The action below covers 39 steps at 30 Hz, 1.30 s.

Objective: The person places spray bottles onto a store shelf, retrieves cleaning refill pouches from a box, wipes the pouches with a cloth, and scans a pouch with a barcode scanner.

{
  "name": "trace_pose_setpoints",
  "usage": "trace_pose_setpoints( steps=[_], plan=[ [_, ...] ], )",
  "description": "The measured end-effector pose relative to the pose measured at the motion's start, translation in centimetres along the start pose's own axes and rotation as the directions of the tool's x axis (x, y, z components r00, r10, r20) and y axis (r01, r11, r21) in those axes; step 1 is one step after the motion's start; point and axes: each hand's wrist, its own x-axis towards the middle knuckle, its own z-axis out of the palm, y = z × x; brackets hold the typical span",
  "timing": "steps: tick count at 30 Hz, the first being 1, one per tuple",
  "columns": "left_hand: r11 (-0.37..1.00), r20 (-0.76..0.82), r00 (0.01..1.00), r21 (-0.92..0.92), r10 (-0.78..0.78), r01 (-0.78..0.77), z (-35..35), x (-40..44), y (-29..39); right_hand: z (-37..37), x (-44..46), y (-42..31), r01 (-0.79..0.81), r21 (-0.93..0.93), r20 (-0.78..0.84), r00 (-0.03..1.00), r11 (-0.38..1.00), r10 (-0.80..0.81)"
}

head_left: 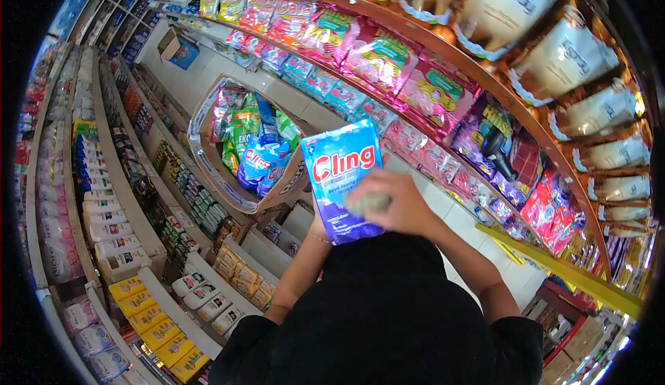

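Note:
A blue and purple Cling refill pouch (343, 155) is held upright before my chest. My left hand (319, 224) grips its lower left side from behind, and the pouch hides most of the fingers. Against the pouch's front, my right hand (400, 201) is closed around a greyish-green wad (371, 203) that looks like a bunched cloth, partly blurred. Just beyond the pouch stands an open cardboard box (278, 198) holding several green, blue and purple pouches (267, 155).
Shelves of pink detergent bags (379, 56) and brown-and-white pouches (569, 56) curve along the right. A black handheld device (497, 152) rests on bags there. Shelves with yellow boxes (154, 324) and bottles line the left. Another carton (179, 48) sits farther down the aisle. A yellow bar (561, 267) crosses at lower right.

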Motion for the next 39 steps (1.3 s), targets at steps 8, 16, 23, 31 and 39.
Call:
trace_pose_setpoints(
  steps=[8,16,23,31,39],
  plan=[
    [0.992,0.056,0.995,-0.092,-0.082,0.087,-1.4,-0.2,2.3,-3.3,5.5,-2.5,0.013,0.110,-0.073,0.997,0.994,-0.005],
    [0.998,0.143,0.990,-0.069,0.011,-0.001,-3.6,0.3,4.3,6.3,8.5,1.4,-0.065,-0.359,-0.055,0.997,0.931,0.048],
    [0.996,0.023,0.999,0.085,-0.036,0.034,-0.9,-1.3,7.9,2.1,9.1,-1.7,-0.003,-0.134,0.514,0.855,0.991,0.072],
    [0.987,-0.119,0.993,0.160,0.002,0.017,-0.8,0.2,8.9,10.5,14.9,3.5,0.063,-0.247,0.070,0.996,0.967,-0.047],
    [0.962,0.085,0.995,0.272,-0.047,0.022,-0.3,0.2,10.5,5.0,12.6,-2.4,-0.027,0.053,0.615,0.788,0.998,-0.012]
  ],
)
